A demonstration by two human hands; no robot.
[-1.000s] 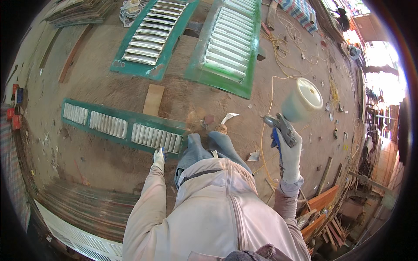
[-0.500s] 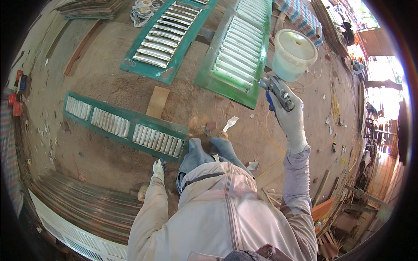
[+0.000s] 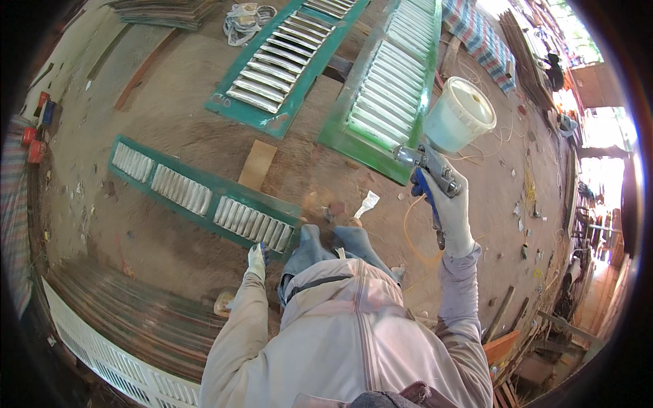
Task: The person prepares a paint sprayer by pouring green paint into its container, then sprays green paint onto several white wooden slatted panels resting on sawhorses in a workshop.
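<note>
My right hand (image 3: 450, 207), in a white glove with blue on the fingers, grips a metal spray gun (image 3: 435, 170). A translucent white paint cup (image 3: 460, 114) with a lid sits on the gun. The nozzle points left, over the lower end of a green louvered shutter (image 3: 340, 138) with pale, whitish slats. My gloved left hand (image 3: 257, 260) is low beside the near edge of a narrower green shutter (image 3: 211, 219); it seems empty, with fingers loosely apart. Whether it touches the frame is unclear. Another green shutter (image 3: 235, 119) with whitish slats lies farther off at the middle.
A brown board piece (image 3: 258, 165) lies by the narrow shutter. Stacked slatted panels (image 3: 136, 309) and a white louvered panel (image 3: 102, 360) are at lower left. A thin hose (image 3: 410, 234) runs near my right arm. Scrap wood (image 3: 503, 347) lies at lower right.
My view has shifted, so the shutters appear lower and farther right. The spray gun has turned, its nozzle now over the green shutter's lower end. My left hand appears nearer the narrow shutter's edge.
</note>
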